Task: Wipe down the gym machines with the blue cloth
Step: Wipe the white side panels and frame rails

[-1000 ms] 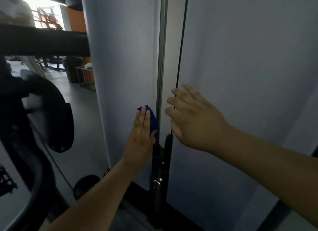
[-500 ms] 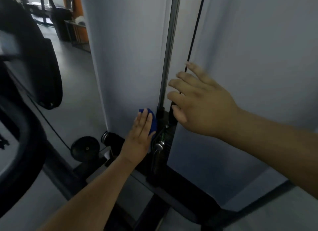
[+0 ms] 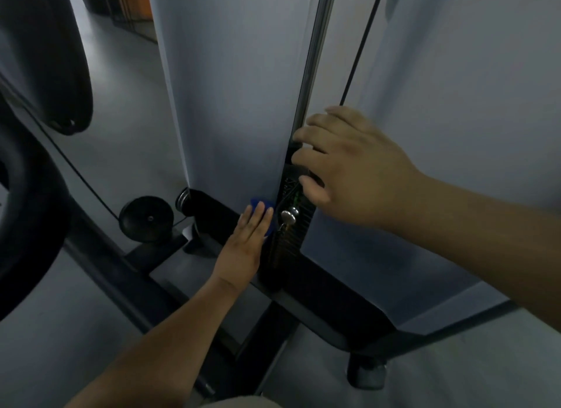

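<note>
Here, the left hand (image 3: pixel 247 243), fingers straight, presses the blue cloth (image 3: pixel 257 201) against the panel (image 3: pixel 236 104); the right hand (image 3: pixel 355 167) hangs loose, grip empty.

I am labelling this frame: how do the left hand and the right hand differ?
The left hand presses the blue cloth against the white panel; the right hand holds nothing. The left hand is low, near the base; the right hand is higher, by the chrome rod. Neither grips anything.
</note>
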Tool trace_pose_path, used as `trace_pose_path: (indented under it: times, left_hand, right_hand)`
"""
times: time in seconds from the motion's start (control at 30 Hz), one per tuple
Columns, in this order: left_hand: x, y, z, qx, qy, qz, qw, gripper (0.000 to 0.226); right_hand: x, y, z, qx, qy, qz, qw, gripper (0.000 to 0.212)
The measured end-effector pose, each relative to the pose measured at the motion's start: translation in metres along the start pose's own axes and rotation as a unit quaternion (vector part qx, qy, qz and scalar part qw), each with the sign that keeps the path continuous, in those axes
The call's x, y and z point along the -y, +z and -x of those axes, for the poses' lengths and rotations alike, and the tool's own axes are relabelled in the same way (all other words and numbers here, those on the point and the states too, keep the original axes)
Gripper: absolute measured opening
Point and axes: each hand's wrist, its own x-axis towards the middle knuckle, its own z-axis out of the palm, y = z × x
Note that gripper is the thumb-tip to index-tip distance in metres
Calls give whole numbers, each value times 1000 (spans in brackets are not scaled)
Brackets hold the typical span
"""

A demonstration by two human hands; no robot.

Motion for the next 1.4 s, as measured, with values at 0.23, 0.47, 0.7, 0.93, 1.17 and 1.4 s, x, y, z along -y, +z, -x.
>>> trace_pose_path:
  times: [0.23,0.47,0.7,0.93,1.17,1.4]
  left_hand:
    - [-7,3,54,36,-174,95,979,70]
    - [22,14,88,133,-311,95,936,67]
    - [65,16,58,57,-450,148,879,65]
    - [108,72,54,42,-532,249,808,97]
    - [100,66,68,123,-448,132,876,85]
    - [116,72,69,122,-443,106,882,93]
  right_hand:
    - [21,31,15,30,-15,-114,993,28]
    - [61,74,43,116,-21,-195,974,32]
    - [89,121,55,132,-38,-193,972,26]
    - [95,130,38,157,-56,-130,977,20]
    - [158,163,45,167,-69,-221,958,13]
    - [219,280,68,311,25,-269,911,64]
